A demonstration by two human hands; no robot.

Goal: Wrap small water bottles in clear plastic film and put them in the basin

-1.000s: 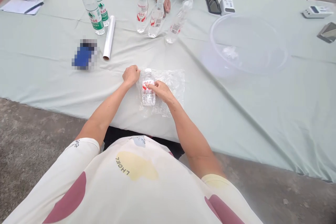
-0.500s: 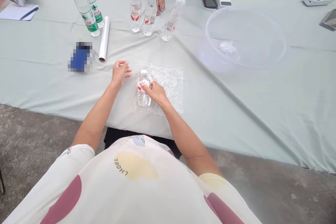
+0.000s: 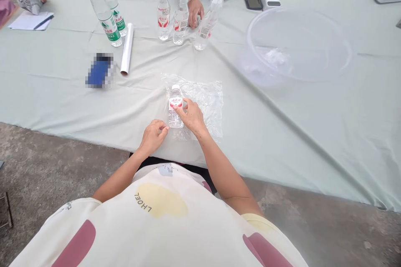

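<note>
The right hand [image 3: 193,117] holds the bottle [image 3: 175,101] on the film [image 3: 212,106]; the left hand [image 3: 153,137] is narrow near its edge, pinch unclear. Wrapping seems underway, next calling for a lifted edge

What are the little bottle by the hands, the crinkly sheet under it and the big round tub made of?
The little bottle looks like clear, glossy plastic, because it's see-through and shiny. The crinkly sheet seems to be thin plastic film, as its wrinkles catch the light. The big round tub is probably plastic too, smooth and a bit cloudy, since the tablecloth shows through it.
</note>
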